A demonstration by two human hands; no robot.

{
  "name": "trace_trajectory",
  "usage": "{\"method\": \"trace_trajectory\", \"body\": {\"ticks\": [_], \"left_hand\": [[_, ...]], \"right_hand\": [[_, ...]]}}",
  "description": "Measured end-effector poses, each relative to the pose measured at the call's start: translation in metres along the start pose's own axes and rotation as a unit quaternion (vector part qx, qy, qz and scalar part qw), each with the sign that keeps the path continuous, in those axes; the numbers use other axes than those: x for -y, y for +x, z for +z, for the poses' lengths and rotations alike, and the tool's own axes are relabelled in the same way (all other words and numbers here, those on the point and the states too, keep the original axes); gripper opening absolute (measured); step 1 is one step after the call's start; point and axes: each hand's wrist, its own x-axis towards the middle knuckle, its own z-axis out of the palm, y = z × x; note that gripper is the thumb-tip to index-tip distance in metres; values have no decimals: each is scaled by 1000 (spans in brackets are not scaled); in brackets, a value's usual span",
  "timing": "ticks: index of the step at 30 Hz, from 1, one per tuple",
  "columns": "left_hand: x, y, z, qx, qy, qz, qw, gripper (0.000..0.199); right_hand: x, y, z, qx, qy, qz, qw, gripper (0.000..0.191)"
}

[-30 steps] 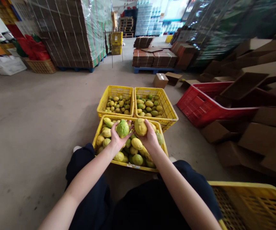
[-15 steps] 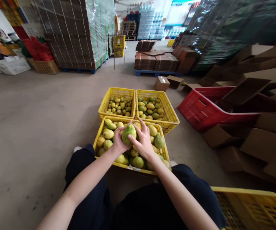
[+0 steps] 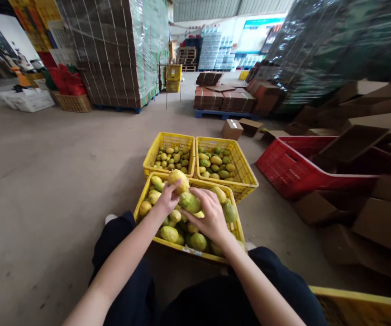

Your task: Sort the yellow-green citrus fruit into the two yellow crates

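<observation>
My left hand (image 3: 169, 198) is closed on a yellow fruit (image 3: 178, 182), raised over the far rim of the near yellow crate (image 3: 188, 251). Just to its right, my right hand (image 3: 212, 213) is wrapped round a green fruit (image 3: 189, 202), thumb below and fingers on top. Several yellow and green fruits lie in the near crate beneath both hands. Behind it stand two more yellow crates, the left one (image 3: 144, 158) and the right one (image 3: 250, 179), both holding similar fruits.
A red crate (image 3: 277, 174) with cardboard in it stands at the right, among piled open boxes (image 3: 317, 206). Another yellow crate (image 3: 361, 296) is at the lower right. Flat cardboard bundles (image 3: 238, 100) lie on a blue pallet ahead, near tall wrapped stacks.
The green fruit, earlier between both hands, is now in my right hand. My left hand has taken hold of a yellow fruit. The view has tilted up slightly.
</observation>
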Motion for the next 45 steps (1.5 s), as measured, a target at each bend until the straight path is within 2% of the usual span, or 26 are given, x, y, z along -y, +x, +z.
{"method": "trace_trajectory", "body": {"ticks": [2,3,5,8,11,16,19,21,23,24,27,29,31,33,35,37,41,45], "left_hand": [[-8,6,-6,-3,16,85,996,24],[-11,7,-10,3,-22,114,993,39],[-14,7,-15,27,-25,187,982,64],[-15,2,-18,81,17,231,969,68],[-14,-2,-15,100,34,233,967,70],[-20,-9,-11,49,25,210,976,66],[-24,-12,-13,43,-26,158,986,65],[-26,-12,-14,49,-74,103,991,65],[-28,-13,-16,37,-124,40,991,58],[-28,-13,-16,25,-146,4,989,53],[-30,-14,-18,-7,-190,-138,972,32],[-30,-12,-21,-22,-222,-230,947,36],[-29,-10,-25,-41,-263,-293,918,42],[-26,-8,-29,-62,-294,-329,895,43],[-24,-8,-32,-72,-309,-347,882,45],[-25,-9,-34,-61,-319,-344,881,47],[-34,-16,-34,-1,-348,-296,890,49],[-40,-18,-32,-20,-385,-249,889,44]], "right_hand": [[-10,2,-7,-31,-3,69,997,49],[-16,4,-10,-45,0,103,994,48],[-26,6,-15,-70,6,161,984,44],[-35,7,-16,-84,12,197,977,42],[-36,4,-11,-64,11,179,982,44],[-32,2,-4,-60,3,168,984,40],[-28,6,-7,-60,36,201,977,42],[-24,11,-10,-59,88,255,961,47],[-19,16,-10,-56,188,345,918,52],[-16,18,-9,-56,253,398,880,53],[-8,25,-2,-60,434,529,726,41],[-5,28,3,-50,504,586,633,29],[-4,30,9,-22,543,626,559,20],[-5,30,12,10,568,652,502,17],[-7,28,15,26,584,659,473,19],[-9,26,16,28,590,657,469,20],[-9,25,15,3,587,634,503,11],[-6,26,12,-8,590,612,527,9]]}}
